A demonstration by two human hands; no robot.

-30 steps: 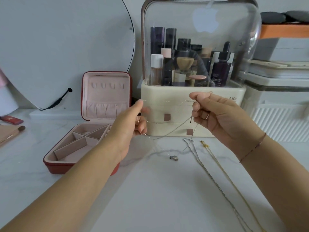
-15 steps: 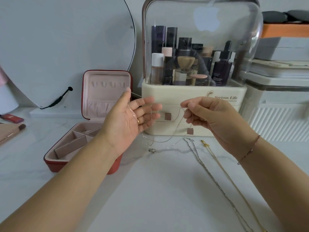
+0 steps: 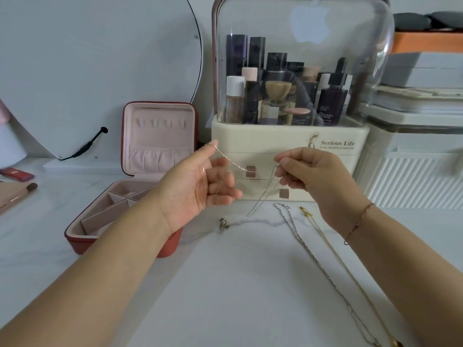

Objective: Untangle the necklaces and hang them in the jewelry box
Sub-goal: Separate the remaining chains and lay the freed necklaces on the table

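Now the thin silver chain necklace spans side to side between the hands. The left hand is spread, with the chain draped over a fingertip, and the right hand pinches it. The open red jewelry box sits toward the left edge of the white desk, nearer the left hand.

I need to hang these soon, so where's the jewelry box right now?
In the head view, the open red jewelry box sits left of the cream cosmetics organizer, behind the left forearm.
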